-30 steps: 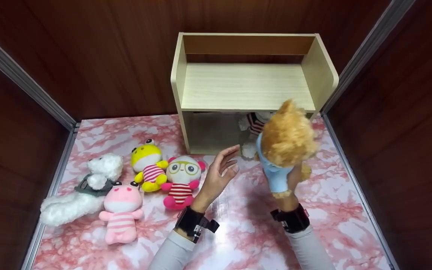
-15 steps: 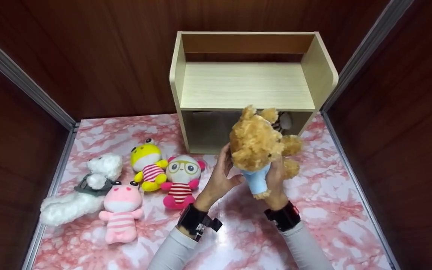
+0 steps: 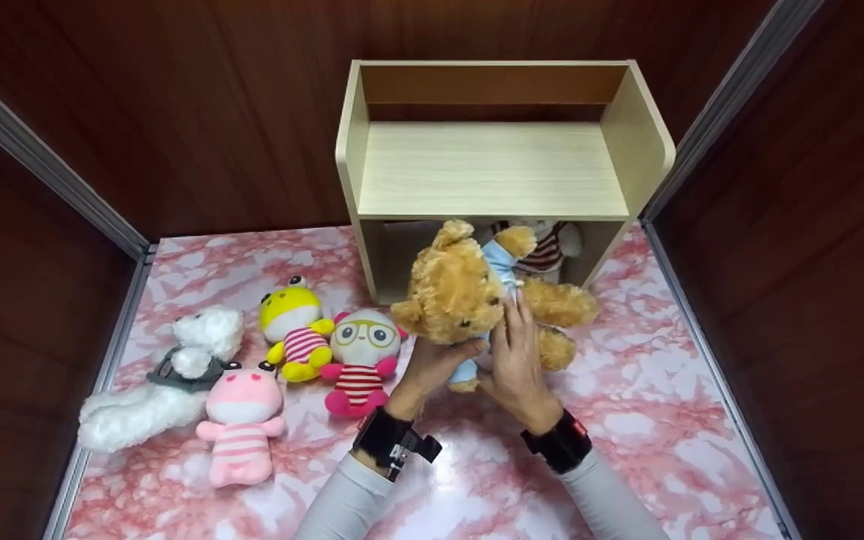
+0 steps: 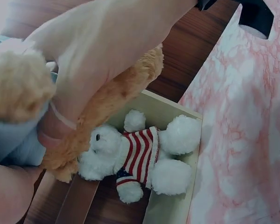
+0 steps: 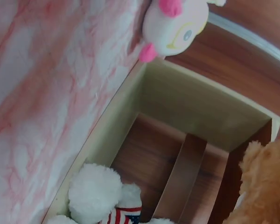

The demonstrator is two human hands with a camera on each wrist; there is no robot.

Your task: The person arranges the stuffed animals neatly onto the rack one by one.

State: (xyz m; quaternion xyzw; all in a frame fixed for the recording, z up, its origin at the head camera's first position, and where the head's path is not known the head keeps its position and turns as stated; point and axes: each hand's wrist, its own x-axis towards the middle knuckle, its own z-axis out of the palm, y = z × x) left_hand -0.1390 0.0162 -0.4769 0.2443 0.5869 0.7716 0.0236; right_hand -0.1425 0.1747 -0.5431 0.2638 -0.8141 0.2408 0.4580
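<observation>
A tan teddy bear (image 3: 462, 289) in a light blue shirt hangs above the pink marble tabletop, just in front of the shelf's lower opening. My left hand (image 3: 439, 356) grips it from below, under the head. My right hand (image 3: 514, 345) lies along its body with the thumb wrapped round it (image 4: 116, 93). Behind it stands a pale wooden shelf unit (image 3: 492, 172) with a bare upper board. A white bear in a red-striped shirt (image 3: 544, 247) (image 4: 135, 156) (image 5: 95, 191) sits in the lower compartment on the right.
Left of my hands, several plush toys lie on the tabletop (image 3: 627, 420): a yellow frog (image 3: 293, 330), a glasses-wearing pink-eared toy (image 3: 363, 356), a pink one (image 3: 241, 420) and a fluffy white one (image 3: 169, 375). Dark wood walls close in on three sides.
The teddy bear has moved left and down from the right hand alone into both hands, turning face up. My left hand went from open in the air to gripping it.
</observation>
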